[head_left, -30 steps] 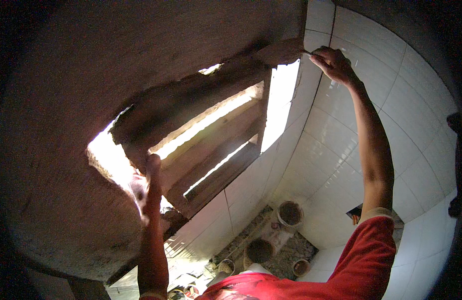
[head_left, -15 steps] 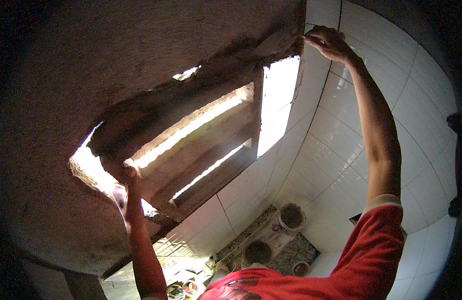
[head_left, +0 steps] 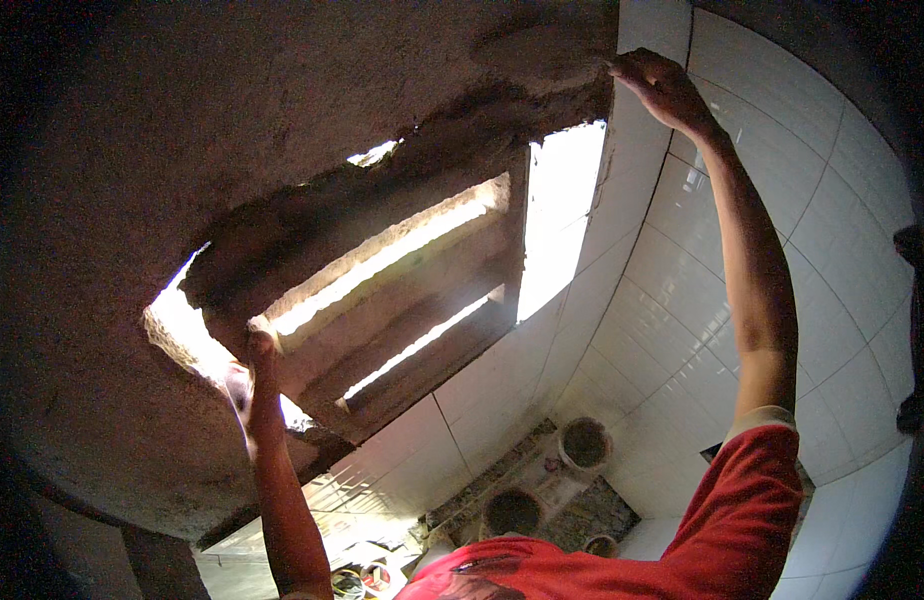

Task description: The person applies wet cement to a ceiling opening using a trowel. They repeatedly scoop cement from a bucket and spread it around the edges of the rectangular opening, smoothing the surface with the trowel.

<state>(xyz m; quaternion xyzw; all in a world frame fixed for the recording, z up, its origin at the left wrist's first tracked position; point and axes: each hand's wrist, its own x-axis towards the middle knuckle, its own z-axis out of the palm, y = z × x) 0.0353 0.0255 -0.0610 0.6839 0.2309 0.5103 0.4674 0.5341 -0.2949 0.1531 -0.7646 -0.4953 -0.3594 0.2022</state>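
Observation:
A grey slatted vent block [head_left: 412, 285], looking like concrete, sits tilted in a rough wall opening, with bright light through its slots and around its sides. My left hand [head_left: 257, 375] grips its lower left edge, the thumb on the near face and the other fingers partly hidden in the glare of the gap. High at the right, my right hand [head_left: 662, 88] is raised to the seam where the plastered wall [head_left: 282, 90] meets the white tiles [head_left: 652, 25]. Its fingers are pinched together at that seam; whatever they hold, if anything, is too small to make out.
White wall tiles [head_left: 782, 200] cover the right side and run below the opening. On the floor below stand dark-filled buckets [head_left: 586, 443], and another round container [head_left: 513, 511]. A cluttered heap with coiled cable [head_left: 350, 583] lies at the bottom left.
My right hand has shifted slightly at the wall seam, and the view has moved a little. My left hand keeps its grip on the vent block.

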